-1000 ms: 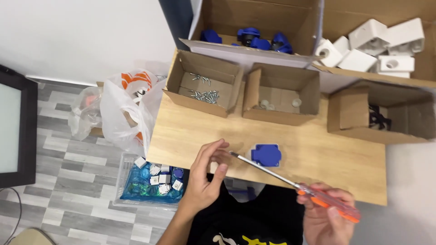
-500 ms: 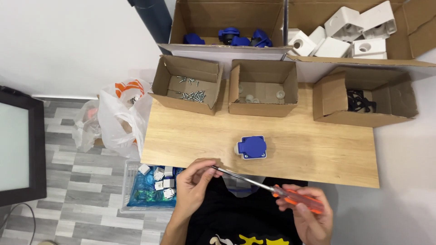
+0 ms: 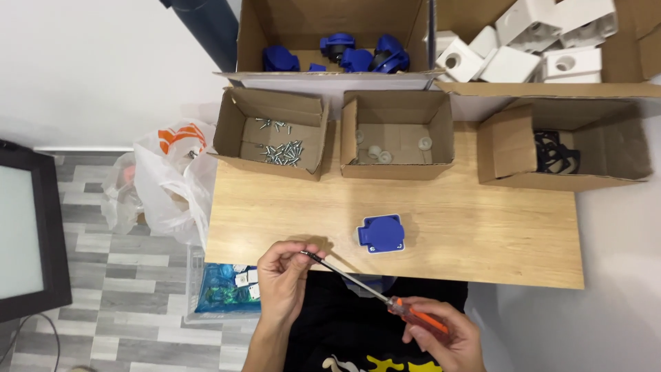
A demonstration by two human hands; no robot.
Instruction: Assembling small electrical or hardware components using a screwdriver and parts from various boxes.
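Screwdriver gripped by both hands, left pinching tip, right clasping handle, blue socket nearby

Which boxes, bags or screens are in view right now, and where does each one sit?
Screw box: open brown carton, back left of table.
Middle box: open brown carton holding small white parts.
Right box: open brown carton holding black parts.
Plastic bag: white with orange print, left of table.
Screen: dark-framed, pale, far left.
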